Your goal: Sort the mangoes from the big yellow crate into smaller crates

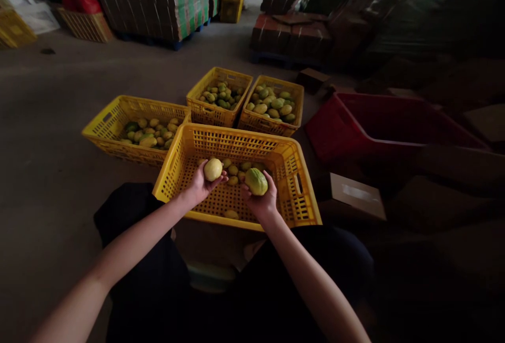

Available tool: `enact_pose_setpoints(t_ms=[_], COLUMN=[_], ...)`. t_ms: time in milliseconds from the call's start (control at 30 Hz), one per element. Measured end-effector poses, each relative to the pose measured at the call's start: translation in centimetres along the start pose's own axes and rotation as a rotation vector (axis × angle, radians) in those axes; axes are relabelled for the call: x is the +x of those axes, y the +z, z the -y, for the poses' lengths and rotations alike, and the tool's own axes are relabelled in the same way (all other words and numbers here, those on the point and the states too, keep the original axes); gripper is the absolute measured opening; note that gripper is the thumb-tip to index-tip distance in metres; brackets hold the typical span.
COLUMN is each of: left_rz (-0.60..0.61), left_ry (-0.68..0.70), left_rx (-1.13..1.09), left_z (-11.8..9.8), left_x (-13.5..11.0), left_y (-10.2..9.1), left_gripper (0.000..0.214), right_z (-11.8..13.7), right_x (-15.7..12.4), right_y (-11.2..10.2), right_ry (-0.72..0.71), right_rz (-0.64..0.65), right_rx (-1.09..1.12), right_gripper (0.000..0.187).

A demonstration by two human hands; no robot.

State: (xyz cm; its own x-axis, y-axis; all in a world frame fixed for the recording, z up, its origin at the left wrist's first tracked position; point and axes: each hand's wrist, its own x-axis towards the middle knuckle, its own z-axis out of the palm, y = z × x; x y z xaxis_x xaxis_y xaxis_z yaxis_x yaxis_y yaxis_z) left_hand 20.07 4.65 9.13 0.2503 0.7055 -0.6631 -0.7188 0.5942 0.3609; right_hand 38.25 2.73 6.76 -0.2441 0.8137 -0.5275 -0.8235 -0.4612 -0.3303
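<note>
A pale yellow lemon [213,170] rests in my left hand [198,185], with the fingers curled under and around it. In my right hand [263,207] is a larger, bumpy green lemon [256,182]. Both hands are held over a yellow plastic crate [302,182] between my knees. Several smaller yellow and greenish lemons [233,170] lie on the crate's bottom, partly hidden by my hands. One more lemon [231,214] sits by the near wall.
Beyond stand a left crate [103,132], a middle crate [213,117] and a right crate [268,126], all holding yellow and green lemons. At right are a red bin [339,132] and a cardboard box [357,195]. Wrapped pallet stacks [145,1] stand behind.
</note>
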Motion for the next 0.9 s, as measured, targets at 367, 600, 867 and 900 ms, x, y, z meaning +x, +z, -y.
enact_pose_setpoints(t_ms=[367, 600, 867, 900], left_rz=[0.374, 0.367, 0.288, 0.299], left_ry=[0.095, 0.124, 0.067, 0.063], left_rx=[0.145, 0.065, -0.076, -0.072], left_z=[0.0, 0.2, 0.1, 0.1], left_x=[-0.2, -0.6, -0.8, -0.7], left_y=[-0.9, -0.7, 0.1, 0.1], left_gripper=[0.033, 0.032, 0.033, 0.034], right_z=[-0.3, -0.4, -0.7, -0.7], right_x=[-0.5, -1.2, 0.1, 0.1], right_y=[0.9, 0.8, 0.6, 0.6], right_ry=[-0.123, -0.136, -0.057, -0.046], right_rz=[0.133, 0.227, 0.081, 0.075], right_rx=[-0.194, -0.311, -0.093, -0.076], right_gripper=[0.022, 0.024, 0.022, 0.022])
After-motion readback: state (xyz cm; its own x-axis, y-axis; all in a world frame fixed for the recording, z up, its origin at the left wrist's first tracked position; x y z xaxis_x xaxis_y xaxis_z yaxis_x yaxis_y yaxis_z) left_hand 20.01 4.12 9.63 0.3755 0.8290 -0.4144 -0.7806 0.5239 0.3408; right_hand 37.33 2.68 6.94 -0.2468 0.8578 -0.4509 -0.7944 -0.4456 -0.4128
